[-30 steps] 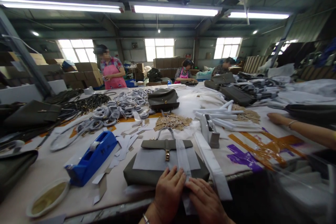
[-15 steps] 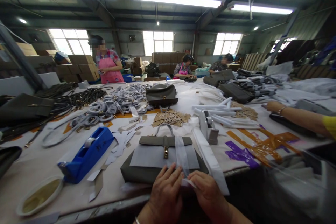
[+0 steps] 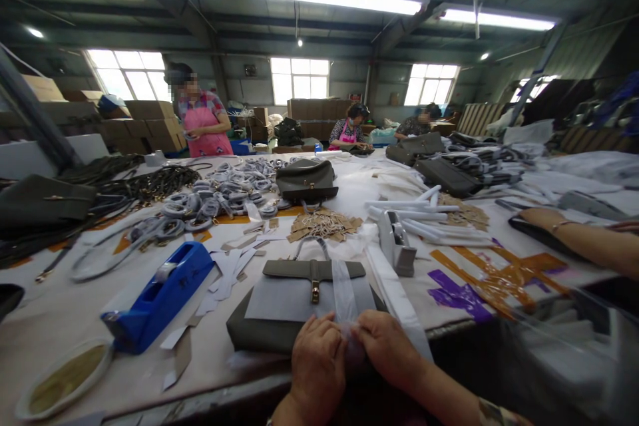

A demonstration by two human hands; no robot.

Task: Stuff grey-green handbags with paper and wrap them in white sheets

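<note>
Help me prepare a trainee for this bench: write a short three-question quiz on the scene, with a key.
1. Multiple choice. The right hand is touching:
A) the blue tape dispenser
B) the pale strip
C) the oval dish

2. True or false: the metal clasp on the bag between the hands and the heap of brown tags sits left of the pale strip.

3. Fill in: the tape strips stuck on the table to the right of that bag are orange and ____.

Key: 1. B; 2. True; 3. purple.
</note>
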